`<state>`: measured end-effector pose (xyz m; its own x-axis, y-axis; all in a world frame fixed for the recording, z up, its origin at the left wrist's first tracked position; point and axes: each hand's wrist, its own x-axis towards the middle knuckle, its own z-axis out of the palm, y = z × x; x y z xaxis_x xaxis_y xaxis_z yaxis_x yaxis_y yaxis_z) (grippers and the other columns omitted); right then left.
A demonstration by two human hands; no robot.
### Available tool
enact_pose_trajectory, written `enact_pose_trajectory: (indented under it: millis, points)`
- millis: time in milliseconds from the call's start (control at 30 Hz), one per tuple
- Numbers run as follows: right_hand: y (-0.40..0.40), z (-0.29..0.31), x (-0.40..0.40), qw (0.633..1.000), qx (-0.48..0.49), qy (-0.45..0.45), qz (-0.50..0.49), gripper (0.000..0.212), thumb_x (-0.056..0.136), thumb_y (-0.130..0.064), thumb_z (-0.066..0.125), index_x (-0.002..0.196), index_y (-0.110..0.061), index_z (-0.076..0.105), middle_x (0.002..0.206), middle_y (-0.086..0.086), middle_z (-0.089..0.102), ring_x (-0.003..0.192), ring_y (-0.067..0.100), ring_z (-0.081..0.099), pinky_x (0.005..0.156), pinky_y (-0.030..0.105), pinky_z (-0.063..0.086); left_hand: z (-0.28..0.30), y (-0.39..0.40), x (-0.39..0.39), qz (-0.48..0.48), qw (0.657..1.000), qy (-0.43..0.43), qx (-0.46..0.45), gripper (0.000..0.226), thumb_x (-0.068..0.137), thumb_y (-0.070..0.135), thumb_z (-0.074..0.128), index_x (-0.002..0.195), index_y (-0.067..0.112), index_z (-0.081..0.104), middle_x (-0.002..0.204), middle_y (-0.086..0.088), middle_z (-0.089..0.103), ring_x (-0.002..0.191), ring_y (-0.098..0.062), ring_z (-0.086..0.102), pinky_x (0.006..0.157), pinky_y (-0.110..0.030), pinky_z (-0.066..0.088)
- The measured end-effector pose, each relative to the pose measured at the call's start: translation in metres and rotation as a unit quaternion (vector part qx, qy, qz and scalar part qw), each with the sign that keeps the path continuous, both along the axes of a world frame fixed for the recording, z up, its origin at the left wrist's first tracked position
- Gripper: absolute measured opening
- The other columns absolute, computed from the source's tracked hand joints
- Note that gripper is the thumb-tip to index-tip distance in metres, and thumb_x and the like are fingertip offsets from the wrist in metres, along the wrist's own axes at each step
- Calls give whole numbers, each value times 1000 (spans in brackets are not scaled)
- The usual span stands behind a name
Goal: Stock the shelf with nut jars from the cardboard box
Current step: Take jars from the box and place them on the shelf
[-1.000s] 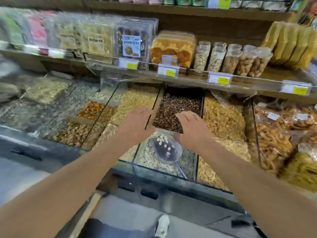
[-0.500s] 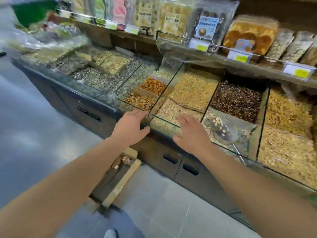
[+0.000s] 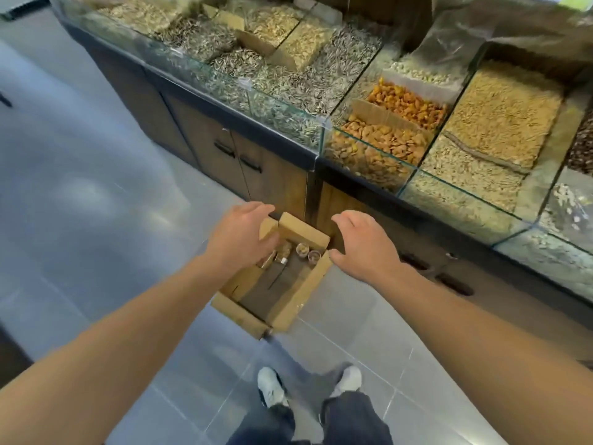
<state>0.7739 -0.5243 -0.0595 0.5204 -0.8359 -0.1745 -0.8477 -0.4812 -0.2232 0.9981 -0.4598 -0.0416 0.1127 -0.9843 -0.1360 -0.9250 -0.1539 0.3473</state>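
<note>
Left hand: our left hand point(image 3: 242, 236) reaches down over the far left corner of the open brown cardboard box point(image 3: 272, 284), fingers loosely spread and relaxed, grasping nothing we can see; whether the fingertips touch the flap we cannot tell.
Right hand: our right hand point(image 3: 364, 244) hangs just beside the box's far right corner, palm down, fingers lightly bent and released, holding nothing.
Nut jars: a few small clear jars with nuts inside point(image 3: 296, 253) stand together at the far end of the box, between our two hands; the left hand hides part of the cluster, so we cannot count them.
Box: it sits on the grey tiled floor point(image 3: 80, 187) against the dark wooden cabinet doors point(image 3: 234, 159), its flaps folded outward, its near half showing bare dark bottom.
Display: above the cabinet, glass-walled bins point(image 3: 321, 136) hold loose goods: striped sunflower seeds point(image 3: 279, 81), orange-brown nuts point(image 3: 385, 136), pale grain-like kernels point(image 3: 500, 114).
Feet: our white shoes point(image 3: 271, 385) and dark trouser legs point(image 3: 353, 415) stand on the floor just before the box.
</note>
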Motion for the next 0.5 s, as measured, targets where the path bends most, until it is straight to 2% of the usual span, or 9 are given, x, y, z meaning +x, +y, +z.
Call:
enact_pose_trajectory:
  millis: [233,500]
  points:
    - [-45,-68,57,997,73,8,-3,58,89,-43,59,140,-20,42,140,0,47,130,21,41,109,37,37,-50,-35,63,-2,998,-1,56,53,92,30,62,141,19,47,142,-3,50,126,-30,46,99,-36,38]
    - [-111,-180,109,986,158,47,-1,59,90,-41,57,142,-20,37,143,0,40,130,24,36,103,43,42,-161,-99,107,22,992,33,118,55,89,29,62,141,16,48,144,-4,50,126,-33,47,103,-43,41]
